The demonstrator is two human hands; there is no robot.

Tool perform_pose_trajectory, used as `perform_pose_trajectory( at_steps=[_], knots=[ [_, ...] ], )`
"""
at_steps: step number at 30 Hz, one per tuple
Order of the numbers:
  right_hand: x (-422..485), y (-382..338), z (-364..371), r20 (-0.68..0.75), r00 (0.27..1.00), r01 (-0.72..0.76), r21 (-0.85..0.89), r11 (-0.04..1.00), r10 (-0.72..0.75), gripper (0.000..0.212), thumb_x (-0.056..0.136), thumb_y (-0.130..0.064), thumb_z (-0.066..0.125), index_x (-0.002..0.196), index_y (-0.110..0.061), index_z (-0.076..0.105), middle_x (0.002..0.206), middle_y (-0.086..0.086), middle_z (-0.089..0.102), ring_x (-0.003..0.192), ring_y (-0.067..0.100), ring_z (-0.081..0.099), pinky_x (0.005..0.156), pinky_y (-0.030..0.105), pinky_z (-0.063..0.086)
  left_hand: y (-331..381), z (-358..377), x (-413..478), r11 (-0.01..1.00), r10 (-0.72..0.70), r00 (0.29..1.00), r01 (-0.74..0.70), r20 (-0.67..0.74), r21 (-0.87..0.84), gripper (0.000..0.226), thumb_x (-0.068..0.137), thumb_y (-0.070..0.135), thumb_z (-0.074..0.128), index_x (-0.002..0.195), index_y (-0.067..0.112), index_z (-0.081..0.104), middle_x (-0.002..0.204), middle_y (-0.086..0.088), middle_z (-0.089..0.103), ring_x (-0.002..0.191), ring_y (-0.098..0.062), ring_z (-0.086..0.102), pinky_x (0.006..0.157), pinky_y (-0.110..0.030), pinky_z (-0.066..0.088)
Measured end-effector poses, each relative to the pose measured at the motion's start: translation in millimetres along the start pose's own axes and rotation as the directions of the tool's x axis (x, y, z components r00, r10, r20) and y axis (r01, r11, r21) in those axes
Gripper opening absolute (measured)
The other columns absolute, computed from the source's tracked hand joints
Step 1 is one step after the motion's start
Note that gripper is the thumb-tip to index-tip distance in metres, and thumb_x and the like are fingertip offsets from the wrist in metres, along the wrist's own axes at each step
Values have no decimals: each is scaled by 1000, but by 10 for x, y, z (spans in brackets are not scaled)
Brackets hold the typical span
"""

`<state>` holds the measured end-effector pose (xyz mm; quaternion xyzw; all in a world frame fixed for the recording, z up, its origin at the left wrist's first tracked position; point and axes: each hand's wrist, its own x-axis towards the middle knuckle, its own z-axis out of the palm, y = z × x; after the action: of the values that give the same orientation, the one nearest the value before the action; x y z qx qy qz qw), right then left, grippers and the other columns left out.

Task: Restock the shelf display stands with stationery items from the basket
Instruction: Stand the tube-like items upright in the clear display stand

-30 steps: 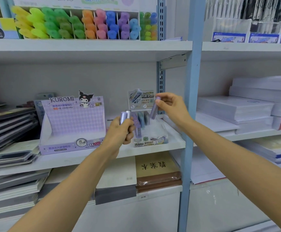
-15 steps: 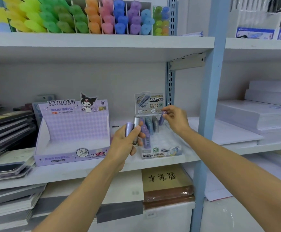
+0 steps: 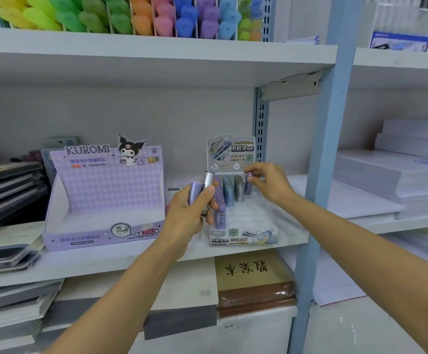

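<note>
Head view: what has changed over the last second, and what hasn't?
The right hand lowered its purple tube from above the small display stand to the stand's back row, still pinching the top. The left hand keeps holding two tubes in front; the Kuromi box stayed put.

Purple display box (image 3: pixel 105 198): "KUROMI" across the top, "YZ2688/24PCS" beneath it. On its front edge, "2B 0.5mm" in a bubble and "200".

Clear display stand (image 3: pixel 266 218): header card (image 3: pixel 230 153) reads "不脏手铅芯" and "05 2B". On its front, "05 2B", "不脏手", "旋转出芯".

Lead tube (image 3: pixel 220 217) at the stand's front: "05 2B".

Brown notebook (image 3: pixel 253 274): brush characters, reading uncertain.
</note>
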<state>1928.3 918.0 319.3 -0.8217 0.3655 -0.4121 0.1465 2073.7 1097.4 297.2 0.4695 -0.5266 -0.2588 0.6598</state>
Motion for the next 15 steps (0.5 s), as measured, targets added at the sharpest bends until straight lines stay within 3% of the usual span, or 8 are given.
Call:
perform_pose_trajectory(
  at_steps=[4,8,11,15],
  knots=[
    [7,3,14,-44,999,-11,9,1000,12,22,90,-4,63,110,-11,59,97,6,65,90,20,60,83,32,50,27,0,-4,1000,-7,1000,7,-5,1,20,97,25,53,110,13,63,65,4,63,49,-10,49,38,-17,30],
    [59,4,66,-92,996,-14,-39,999,10,12,88,-9,67,96,-17,63,107,8,59,105,24,55,89,31,44,55,-7,6,1000,-2,1000,2,6,-1,15,96,25,57,108,17,60,68,2,66,49,-11,50,39,-18,32],
    [81,37,92,-39,997,-75,-101,992,71,12,90,-15,65,101,-14,70,120,12,53,120,28,47,103,40,41,69,-13,7,1000,-12,1000,12,8,-5,21,93,26,61,111,14,56,70,-1,68,48,-11,51,39,-16,32],
    [38,8,46,-12,997,-82,-93,992,81,20,93,-14,61,110,-11,71,128,13,53,124,29,46,107,42,39,93,-19,-17,1000,-2,1000,2,6,-3,27,92,24,63,109,5,55,74,-5,71,47,-12,50,39,-16,33]
  ],
)
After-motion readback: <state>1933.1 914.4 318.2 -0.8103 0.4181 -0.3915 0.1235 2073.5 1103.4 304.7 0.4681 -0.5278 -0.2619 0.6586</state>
